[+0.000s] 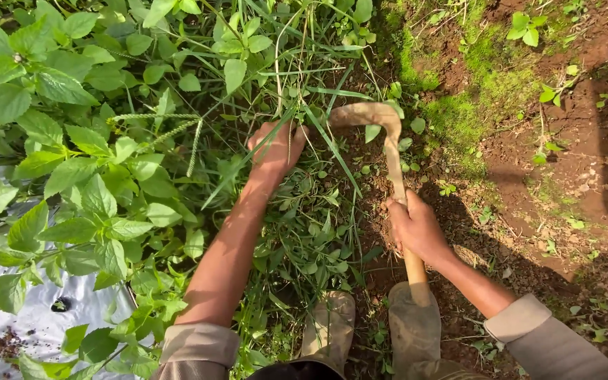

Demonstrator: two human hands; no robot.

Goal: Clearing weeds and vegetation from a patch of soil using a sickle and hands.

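My left hand (276, 149) is closed around a bunch of long grass blades and weeds (297, 91) in the middle of the view. My right hand (416, 229) grips the wooden handle of a curved sickle (381, 127). Its soil-coated blade hooks to the left, just right of my left hand, at the base of the grass. Both sleeves are rolled up. My knee and a muddy shoe (328, 324) show at the bottom.
Dense broad-leaved green plants (72, 155) fill the left side. Silver plastic sheeting (36, 317) lies at the lower left with soil crumbs on it. Bare reddish soil (571, 155) with moss patches (487, 77) and small seedlings spreads to the right.
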